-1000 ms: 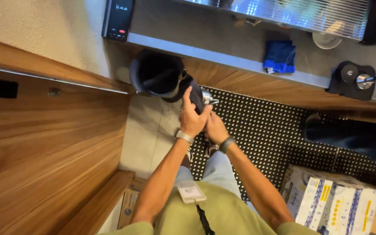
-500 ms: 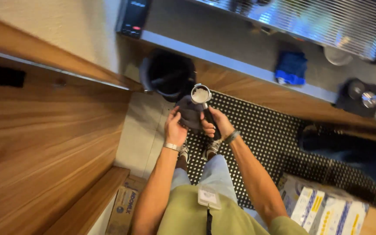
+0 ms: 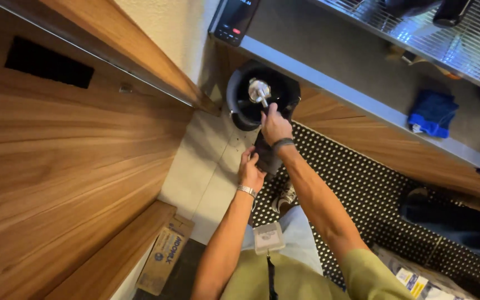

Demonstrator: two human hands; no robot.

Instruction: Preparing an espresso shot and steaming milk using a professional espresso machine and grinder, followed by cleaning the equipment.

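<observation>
The right hand [image 3: 275,123] is closed around a shiny metal handled tool [image 3: 259,91], holding it over the round black bin [image 3: 240,105] on the floor. The left hand [image 3: 250,171] grips a dark rectangular container [image 3: 265,158] just below.

Wood panelling [image 3: 56,166] fills the left of the frame, with a dark slot [image 3: 48,70] at upper left. Pale floor tiles [image 3: 206,172] lie at centre, and a black dotted mat [image 3: 362,189] spreads right of them. A grey counter [image 3: 362,105] crosses the upper right above a wooden front [image 3: 406,150]
</observation>
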